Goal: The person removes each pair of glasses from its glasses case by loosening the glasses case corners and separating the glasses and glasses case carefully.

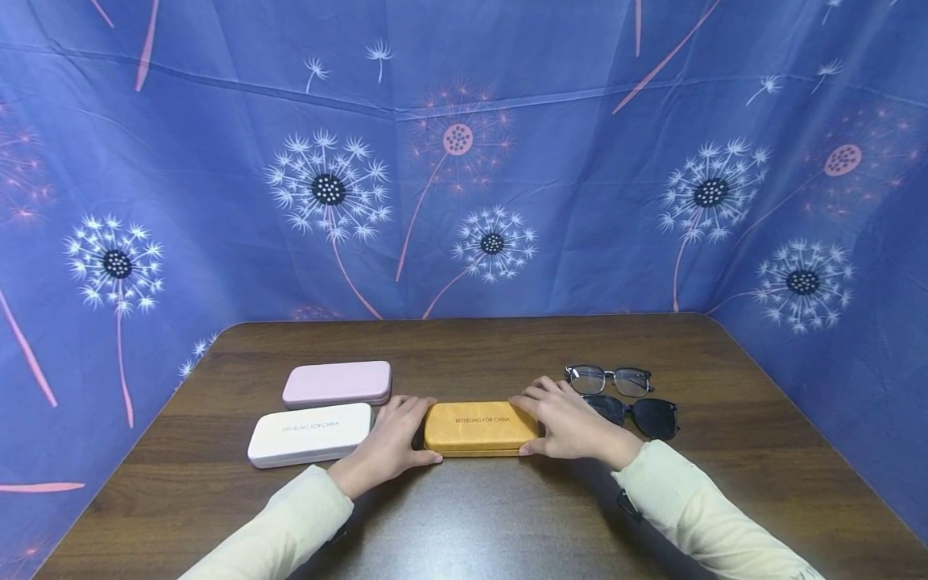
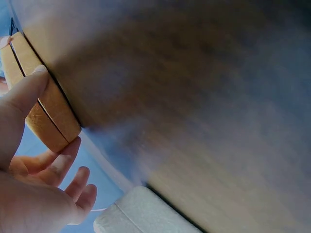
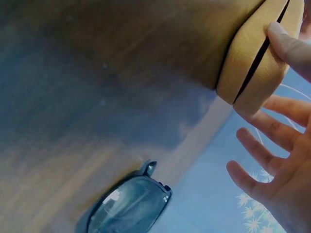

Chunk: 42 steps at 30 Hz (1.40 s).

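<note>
A yellow glasses case (image 1: 478, 433) with lettering on its lid lies mid-table between both hands. My left hand (image 1: 390, 441) holds its left end, thumb on the near side and fingers at the far corner. At the other end my right hand (image 1: 574, 420) grips it the same way, with the thumb at the seam. In the right wrist view a dark narrow gap runs along the seam of the case (image 3: 238, 68). The inside is hidden. Behind the right hand lie black sunglasses (image 1: 652, 419), partly covered by it.
Left of the hands lie a white glasses case (image 1: 308, 435) and, behind it, a pink case (image 1: 337, 383). Clear-lens eyeglasses (image 1: 611, 377) rest beyond the sunglasses. A blue dandelion-print cloth (image 1: 580, 201) hangs behind the brown wooden table (image 1: 464, 524).
</note>
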Tool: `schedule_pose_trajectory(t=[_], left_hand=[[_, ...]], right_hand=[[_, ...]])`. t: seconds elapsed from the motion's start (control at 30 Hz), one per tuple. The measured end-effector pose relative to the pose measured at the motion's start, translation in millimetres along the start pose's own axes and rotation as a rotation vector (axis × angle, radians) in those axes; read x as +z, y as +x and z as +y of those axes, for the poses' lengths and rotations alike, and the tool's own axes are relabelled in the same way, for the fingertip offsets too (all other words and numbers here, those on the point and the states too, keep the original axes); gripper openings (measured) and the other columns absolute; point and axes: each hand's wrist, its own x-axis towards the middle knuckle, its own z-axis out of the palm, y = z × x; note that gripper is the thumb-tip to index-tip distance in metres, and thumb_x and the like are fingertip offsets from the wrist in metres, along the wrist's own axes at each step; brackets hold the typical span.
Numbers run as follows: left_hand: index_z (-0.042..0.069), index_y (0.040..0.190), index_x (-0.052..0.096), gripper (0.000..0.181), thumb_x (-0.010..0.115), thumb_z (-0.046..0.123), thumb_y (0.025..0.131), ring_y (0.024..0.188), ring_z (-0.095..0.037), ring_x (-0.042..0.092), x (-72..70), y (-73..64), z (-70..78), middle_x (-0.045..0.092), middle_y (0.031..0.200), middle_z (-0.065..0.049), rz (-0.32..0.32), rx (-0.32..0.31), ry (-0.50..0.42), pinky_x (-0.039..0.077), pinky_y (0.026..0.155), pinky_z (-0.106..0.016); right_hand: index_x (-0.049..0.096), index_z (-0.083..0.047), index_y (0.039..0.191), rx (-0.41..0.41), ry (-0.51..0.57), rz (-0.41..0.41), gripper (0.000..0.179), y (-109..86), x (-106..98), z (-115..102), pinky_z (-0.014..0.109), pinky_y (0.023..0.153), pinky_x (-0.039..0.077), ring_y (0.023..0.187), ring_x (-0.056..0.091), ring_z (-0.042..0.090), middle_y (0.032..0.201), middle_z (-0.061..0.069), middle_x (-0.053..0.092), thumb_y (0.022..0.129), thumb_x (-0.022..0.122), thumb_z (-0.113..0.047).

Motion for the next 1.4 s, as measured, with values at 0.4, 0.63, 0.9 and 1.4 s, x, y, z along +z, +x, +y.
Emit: schedule_pose_trajectory(t=[0.4,0.63,0.9,1.4], left_hand=[[0.0,0.12,0.05,0.074,0.082,0.032,0.062,0.109,-0.033,0.048,-0.1,1.0,0.5,0.059,0.116,-0.014,-0.024,-0.026,-0.013,0.037,0.092,-0.049],[0.001,0.119,0.051,0.074,0.083,0.031,0.06,0.109,-0.034,0.048,-0.5,1.6,0.8,0.06,0.115,-0.014,-0.023,-0.05,-0.037,0.036,0.092,-0.05],[0.001,0.119,0.052,0.076,0.085,0.03,0.057,0.108,-0.033,0.048,-1.5,4.2,0.6,0.06,0.116,-0.012,-0.028,-0.09,-0.074,0.036,0.091,-0.049],[0.003,0.118,0.054,0.08,0.087,0.03,0.051,0.103,-0.032,0.051,-0.2,4.0,0.7,0.062,0.113,-0.009,0.026,-0.085,-0.068,0.04,0.087,-0.048]], right_hand=[[0.056,-0.013,0.115,-0.063,-0.023,0.038,0.063,0.0,0,5,0.042,0.085,0.042,0.104,0.05,0.02,0.108,0.003,0.063,0.066,0.074,-0.047],[0.054,-0.011,0.121,-0.119,-0.09,0.035,0.061,-1.7,2,7,0.043,0.089,0.043,0.105,0.051,0.021,0.111,0.006,0.062,0.075,0.066,-0.049],[0.055,-0.008,0.122,-0.15,-0.065,0.012,0.054,-0.8,-2,9,0.045,0.09,0.042,0.105,0.051,0.024,0.111,0.006,0.062,0.08,0.064,-0.042],[0.053,-0.005,0.126,-0.136,-0.039,-0.101,0.049,4.2,-13,9,0.045,0.093,0.039,0.108,0.05,0.025,0.115,0.007,0.061,0.087,0.057,-0.035]])
